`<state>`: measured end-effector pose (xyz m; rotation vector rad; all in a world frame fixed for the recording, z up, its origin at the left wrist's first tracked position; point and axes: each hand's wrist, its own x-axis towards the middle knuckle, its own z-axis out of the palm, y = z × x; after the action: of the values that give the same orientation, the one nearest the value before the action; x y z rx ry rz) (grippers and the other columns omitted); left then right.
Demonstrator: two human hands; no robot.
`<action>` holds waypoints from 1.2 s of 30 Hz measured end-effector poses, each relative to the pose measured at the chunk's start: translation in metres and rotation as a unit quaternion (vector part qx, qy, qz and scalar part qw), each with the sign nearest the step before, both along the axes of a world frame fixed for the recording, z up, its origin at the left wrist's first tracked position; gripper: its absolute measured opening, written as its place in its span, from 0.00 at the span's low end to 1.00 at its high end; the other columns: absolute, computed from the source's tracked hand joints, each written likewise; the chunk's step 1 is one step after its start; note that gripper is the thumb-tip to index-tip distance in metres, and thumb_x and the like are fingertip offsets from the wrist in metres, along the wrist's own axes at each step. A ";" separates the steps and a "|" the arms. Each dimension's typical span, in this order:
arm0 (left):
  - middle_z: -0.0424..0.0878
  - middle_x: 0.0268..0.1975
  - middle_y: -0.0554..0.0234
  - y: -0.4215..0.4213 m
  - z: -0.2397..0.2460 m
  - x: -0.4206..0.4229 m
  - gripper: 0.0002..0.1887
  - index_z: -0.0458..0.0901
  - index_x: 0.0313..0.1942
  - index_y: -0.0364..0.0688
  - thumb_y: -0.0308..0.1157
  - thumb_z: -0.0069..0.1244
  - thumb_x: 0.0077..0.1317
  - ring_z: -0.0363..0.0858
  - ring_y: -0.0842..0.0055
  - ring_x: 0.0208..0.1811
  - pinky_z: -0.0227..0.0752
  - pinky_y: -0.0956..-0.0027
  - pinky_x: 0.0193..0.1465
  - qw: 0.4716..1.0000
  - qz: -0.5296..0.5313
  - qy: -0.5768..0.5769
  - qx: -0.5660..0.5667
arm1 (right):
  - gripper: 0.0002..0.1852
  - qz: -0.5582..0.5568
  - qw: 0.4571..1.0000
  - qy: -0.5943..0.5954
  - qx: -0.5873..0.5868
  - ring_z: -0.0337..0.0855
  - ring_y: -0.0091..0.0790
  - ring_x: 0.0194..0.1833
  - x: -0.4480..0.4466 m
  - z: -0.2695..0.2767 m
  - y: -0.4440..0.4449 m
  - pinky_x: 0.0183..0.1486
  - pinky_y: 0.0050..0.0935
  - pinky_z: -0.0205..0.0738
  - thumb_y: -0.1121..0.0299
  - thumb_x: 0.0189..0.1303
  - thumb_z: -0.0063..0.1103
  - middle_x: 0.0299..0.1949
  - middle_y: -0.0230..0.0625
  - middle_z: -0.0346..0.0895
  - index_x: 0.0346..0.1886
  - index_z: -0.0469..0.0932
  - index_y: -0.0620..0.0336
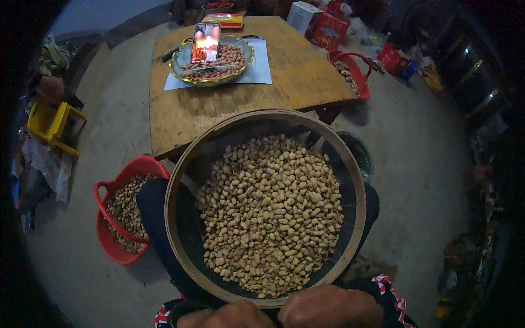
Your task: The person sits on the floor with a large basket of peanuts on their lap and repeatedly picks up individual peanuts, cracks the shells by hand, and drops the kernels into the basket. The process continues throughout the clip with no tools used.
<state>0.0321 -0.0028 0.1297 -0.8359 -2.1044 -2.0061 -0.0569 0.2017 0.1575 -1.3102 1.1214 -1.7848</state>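
Observation:
A round sieve with a wooden rim (169, 197) rests across my thighs, its far side near the table's edge. Unshelled peanuts (270, 213) are heaped on its dark mesh. My left hand (229, 315) and my right hand (331, 306) are close together at the near rim, seen from the back and cut by the picture's lower edge. Their fingers are hidden, so I cannot tell whether they grip the rim. On the wooden table (287, 69), a gold-edged glass bowl (213, 83) holds shelled peanuts (229, 57), with a lit phone (206, 43) propped upright in it.
A red basket of peanuts (119, 254) stands on the floor at left, another red basket (363, 84) beyond the table's right side. A dark round container (361, 153) is partly behind the sieve. A yellow plastic stool (55, 123) is far left; boxes (328, 30) lie at back right.

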 end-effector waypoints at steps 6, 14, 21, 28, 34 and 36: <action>0.80 0.35 0.67 -0.001 -0.004 0.001 0.11 0.80 0.41 0.37 0.37 0.56 0.70 0.77 0.84 0.35 0.69 0.78 0.35 0.999 -0.010 -0.026 0.018 | 0.06 -0.008 0.999 0.030 0.027 0.81 0.40 0.34 -0.004 -0.002 0.002 0.38 0.35 0.73 0.79 0.59 0.65 0.34 0.40 0.81 0.39 0.81 0.63; 0.78 0.34 0.68 0.006 -0.040 -0.013 0.13 0.79 0.42 0.37 0.39 0.52 0.72 0.75 0.84 0.34 0.68 0.78 0.33 0.923 0.029 -0.321 0.211 | 0.11 -0.289 0.914 0.246 0.146 0.81 0.43 0.34 -0.001 -0.018 -0.001 0.37 0.38 0.74 0.80 0.53 0.69 0.35 0.40 0.81 0.40 0.81 0.63; 0.72 0.29 0.72 0.027 -0.088 -0.032 0.16 0.76 0.42 0.40 0.42 0.36 0.79 0.65 0.89 0.26 0.56 0.82 0.26 0.761 0.119 -0.553 0.318 | 0.15 -0.351 0.792 0.434 0.248 0.79 0.45 0.43 -0.001 -0.066 -0.026 0.45 0.40 0.75 0.71 0.54 0.64 0.42 0.42 0.77 0.46 0.79 0.63; 0.59 0.20 0.73 0.017 -0.109 -0.040 0.23 0.63 0.27 0.48 0.49 0.31 0.82 0.51 0.84 0.21 0.47 0.77 0.22 0.760 0.113 -0.524 0.367 | 0.15 -0.391 0.758 0.449 0.266 0.79 0.45 0.42 -0.032 -0.082 -0.012 0.44 0.40 0.73 0.76 0.49 0.64 0.40 0.40 0.76 0.43 0.78 0.60; 0.57 0.18 0.73 0.012 -0.119 -0.045 0.27 0.58 0.22 0.49 0.50 0.28 0.82 0.49 0.83 0.19 0.47 0.76 0.22 0.748 0.105 -0.474 0.452 | 0.09 -0.408 0.655 0.541 0.334 0.78 0.46 0.43 -0.113 -0.113 -0.020 0.45 0.42 0.72 0.76 0.50 0.63 0.35 0.40 0.75 0.37 0.82 0.59; 0.58 0.19 0.72 0.013 -0.119 -0.044 0.26 0.59 0.23 0.49 0.49 0.28 0.82 0.49 0.83 0.18 0.48 0.77 0.23 0.747 0.146 -0.489 0.426 | 0.07 -0.378 0.626 0.582 0.356 0.77 0.46 0.45 -0.131 -0.124 -0.033 0.47 0.42 0.71 0.74 0.50 0.62 0.35 0.41 0.75 0.33 0.84 0.59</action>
<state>-0.0116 0.0101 0.0111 0.8084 -1.0137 -3.0395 -0.1874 0.1688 0.0330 -1.4767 3.0345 -0.3610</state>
